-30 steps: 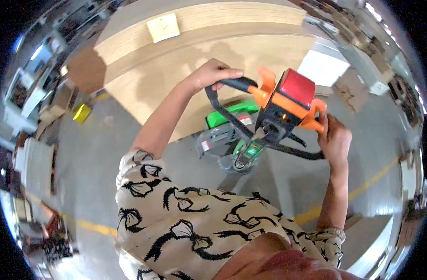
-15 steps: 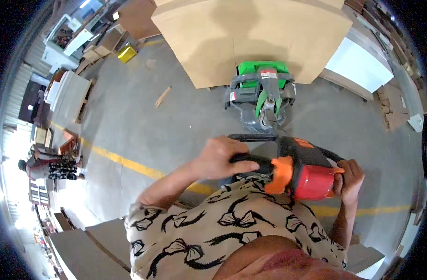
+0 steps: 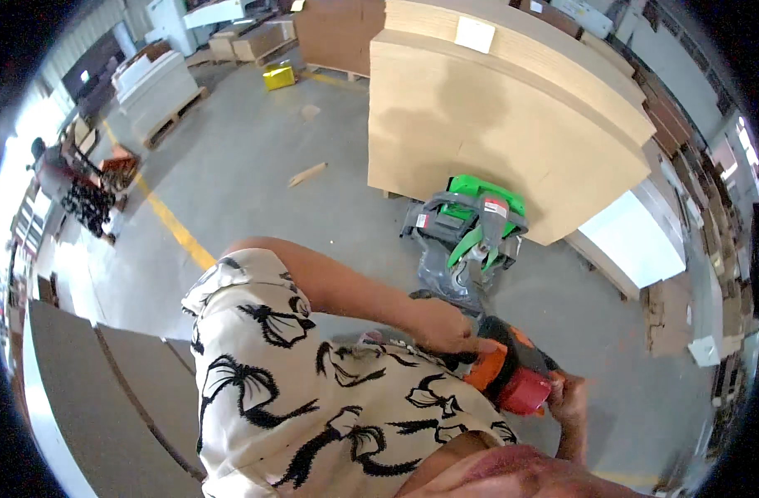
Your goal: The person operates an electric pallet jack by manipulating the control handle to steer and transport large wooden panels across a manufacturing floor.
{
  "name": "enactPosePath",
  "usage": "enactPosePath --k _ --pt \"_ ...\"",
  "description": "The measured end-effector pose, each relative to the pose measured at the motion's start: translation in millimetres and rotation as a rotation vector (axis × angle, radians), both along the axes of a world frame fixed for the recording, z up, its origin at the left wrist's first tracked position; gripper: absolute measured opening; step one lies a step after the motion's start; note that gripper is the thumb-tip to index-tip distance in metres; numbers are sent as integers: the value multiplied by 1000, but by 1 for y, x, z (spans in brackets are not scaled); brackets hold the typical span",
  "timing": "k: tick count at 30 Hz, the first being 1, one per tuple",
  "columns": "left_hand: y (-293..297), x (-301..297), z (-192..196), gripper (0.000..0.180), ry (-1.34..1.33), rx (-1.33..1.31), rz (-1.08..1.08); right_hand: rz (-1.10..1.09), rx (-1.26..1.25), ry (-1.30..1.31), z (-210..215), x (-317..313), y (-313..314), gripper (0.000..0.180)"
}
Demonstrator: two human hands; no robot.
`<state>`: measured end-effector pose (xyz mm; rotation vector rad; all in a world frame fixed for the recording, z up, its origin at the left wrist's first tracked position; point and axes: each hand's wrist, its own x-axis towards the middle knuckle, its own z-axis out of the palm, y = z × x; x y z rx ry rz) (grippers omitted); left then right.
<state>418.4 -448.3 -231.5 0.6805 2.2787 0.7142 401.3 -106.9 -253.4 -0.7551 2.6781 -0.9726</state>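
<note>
An electric pallet truck with a green and black body (image 3: 467,220) stands in front of me, its forks hidden. Its tiller head (image 3: 515,365), black, orange and red, is close to my body. My left hand (image 3: 442,325) is wrapped around the tiller's left grip, with the thumb by the orange part. At the right end of the head my right hand (image 3: 569,396) is closed on the other grip, its fingers partly hidden. Just beyond the truck rises a tall stack of tan boards (image 3: 454,133).
White panels (image 3: 632,236) lie right of the tan stack, near cardboard (image 3: 678,319). A wood scrap (image 3: 307,174) and a yellow box (image 3: 279,77) are on the floor. Far left, another person (image 3: 72,187) stands by an orange pallet jack (image 3: 119,162). Grey boards (image 3: 106,398) are behind me at left.
My view has turned left, and the tiller head now sits lower in it. The truck body has swung to a tilted angle. Both hands keep their hold on the grips.
</note>
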Motion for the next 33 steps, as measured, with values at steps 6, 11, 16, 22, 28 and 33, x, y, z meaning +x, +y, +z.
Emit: enactPosePath --k 6,11,16,22,28,33 --pt "28 17 -11 64 0 -166 23 91 -3 253 -14 -12 12 38" --pt "62 26 -20 62 54 -116 41 176 85 310 -6 -18 46 21" --pt "99 39 -31 61 144 -24 162 211 51 368 -8 -18 76 16" --pt "121 48 -29 62 107 -83 132 244 166 361 -31 -23 100 19" --pt "141 54 -66 67 28 -97 274 220 4 426 -51 -27 109 34" --pt "151 61 -78 75 87 -30 308 194 37 530 -75 -19 124 41"
